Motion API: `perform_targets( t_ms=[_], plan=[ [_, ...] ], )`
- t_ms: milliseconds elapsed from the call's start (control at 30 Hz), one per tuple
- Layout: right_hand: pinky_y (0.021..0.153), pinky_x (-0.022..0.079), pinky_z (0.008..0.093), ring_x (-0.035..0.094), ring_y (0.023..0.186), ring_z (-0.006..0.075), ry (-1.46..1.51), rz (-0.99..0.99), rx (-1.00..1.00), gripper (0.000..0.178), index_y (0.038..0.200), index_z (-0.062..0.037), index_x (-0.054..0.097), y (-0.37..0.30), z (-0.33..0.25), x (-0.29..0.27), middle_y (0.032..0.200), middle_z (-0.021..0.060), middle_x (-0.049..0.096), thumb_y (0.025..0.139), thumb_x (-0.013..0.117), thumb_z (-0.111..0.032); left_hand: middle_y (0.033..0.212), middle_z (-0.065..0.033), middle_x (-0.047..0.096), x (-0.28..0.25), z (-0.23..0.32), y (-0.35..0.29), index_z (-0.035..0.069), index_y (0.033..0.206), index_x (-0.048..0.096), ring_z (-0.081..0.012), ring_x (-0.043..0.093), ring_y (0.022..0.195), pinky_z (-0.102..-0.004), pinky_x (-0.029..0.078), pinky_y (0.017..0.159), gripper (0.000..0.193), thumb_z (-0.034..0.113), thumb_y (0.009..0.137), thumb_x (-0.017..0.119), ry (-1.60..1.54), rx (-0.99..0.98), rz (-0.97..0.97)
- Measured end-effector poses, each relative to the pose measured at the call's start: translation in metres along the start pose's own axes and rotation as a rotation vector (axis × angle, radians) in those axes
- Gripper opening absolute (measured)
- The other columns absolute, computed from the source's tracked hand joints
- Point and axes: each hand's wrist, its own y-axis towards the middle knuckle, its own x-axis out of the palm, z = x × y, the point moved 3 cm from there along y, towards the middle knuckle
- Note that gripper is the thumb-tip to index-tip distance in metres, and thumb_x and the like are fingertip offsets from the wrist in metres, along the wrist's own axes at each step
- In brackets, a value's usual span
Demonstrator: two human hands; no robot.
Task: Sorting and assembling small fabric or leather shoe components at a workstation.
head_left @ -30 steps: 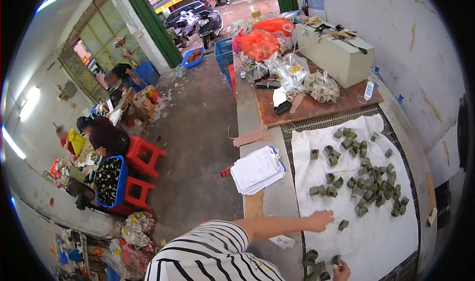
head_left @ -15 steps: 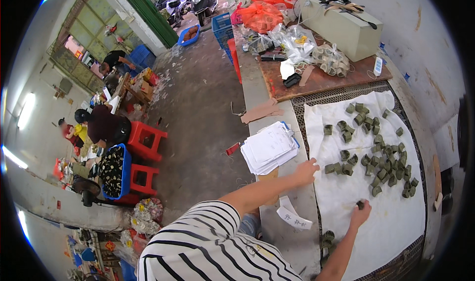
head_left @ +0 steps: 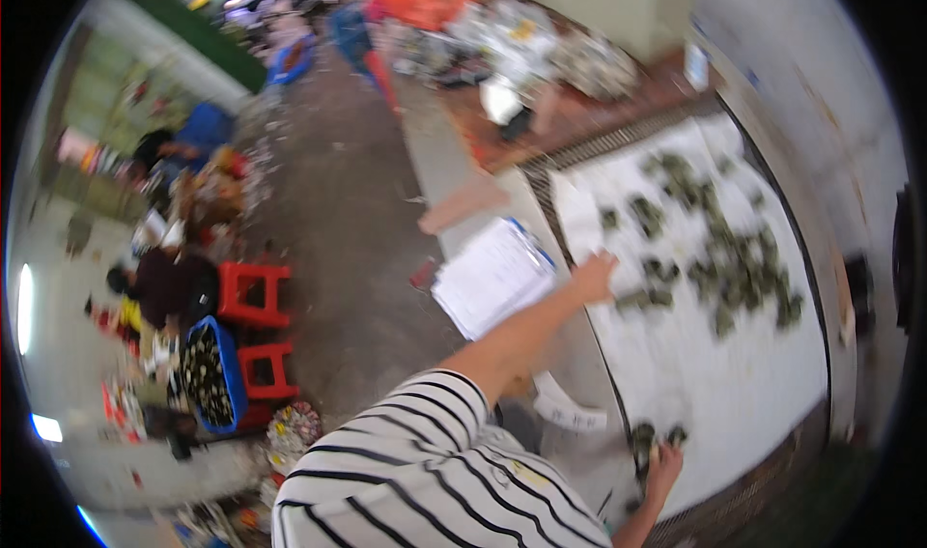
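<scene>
Many small dark green curved pieces (head_left: pixel 739 273), like short cut rings, lie in a loose cluster on a white cloth (head_left: pixel 744 384). My left hand (head_left: pixel 593 279) rests at the cloth's left edge, beside a few of these pieces; its fingers are smeared by motion. Lower down, my right hand (head_left: pixel 663 469) is near the cloth's lower left edge. At its fingertips is a green curved piece (head_left: pixel 677 435), seemingly pinched. Just left of it, a small stack of the same green pieces (head_left: pixel 642 442) stands at the cloth's edge.
Papers on a clipboard (head_left: pixel 497 278) lie left of the cloth. White paper strips (head_left: pixel 570 408) lie nearer me. Beyond stand a brown board (head_left: pixel 579 113) with plastic bags and a pale box (head_left: pixel 608 7). Red stools (head_left: pixel 256 292) and people are far left.
My right hand has moved down and left with the green piece, from mid-cloth to beside the small stack. My left hand stays by the cloth's edge. The whole view has shifted and blurred.
</scene>
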Motion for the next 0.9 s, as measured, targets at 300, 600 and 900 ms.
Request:
perform_targets(
  t_ms=[300,600,900],
  plan=[
    [0.1,0.039,0.0406,0.05,0.116,0.0351,0.307,0.206,-0.081,0.063,0.127,-0.0032,0.051,0.153,-0.142,-0.039,0.123,0.0188,0.055,0.07,0.075,-0.013,0.112,-0.0141,0.053,-0.013,0.012,0.009,0.007,0.12,0.051,-0.0322,0.054,0.107,-0.0426,0.048,0.086,0.064,0.024,0.065,0.077,-0.134,-0.06,-0.112],
    [0.101,0.042,0.0418,0.042,0.127,0.0366,-0.03,0.026,-0.435,0.082,0.132,-0.0205,0.049,0.305,-0.238,0.023,0.14,0.0213,0.041,0.057,0.081,-0.009,0.128,-0.0168,0.047,0.026,0.015,-0.005,0.005,0.123,0.047,-0.0367,0.045,0.12,-0.0429,0.037,0.103,0.069,0.011,0.061,0.075,-0.237,0.035,-0.061],
    [0.047,0.044,0.0284,0.054,0.061,0.0124,0.639,0.202,-0.07,0.032,0.096,-0.002,0.057,0.237,-0.139,-0.003,0.078,0.0058,0.058,0.068,0.073,-0.009,0.101,-0.0131,0.052,0.021,0.06,0.001,0.014,0.114,0.05,-0.0346,0.059,0.088,-0.0467,0.051,0.067,0.043,0.001,0.073,0.057,-0.162,-0.015,-0.04]
  ],
)
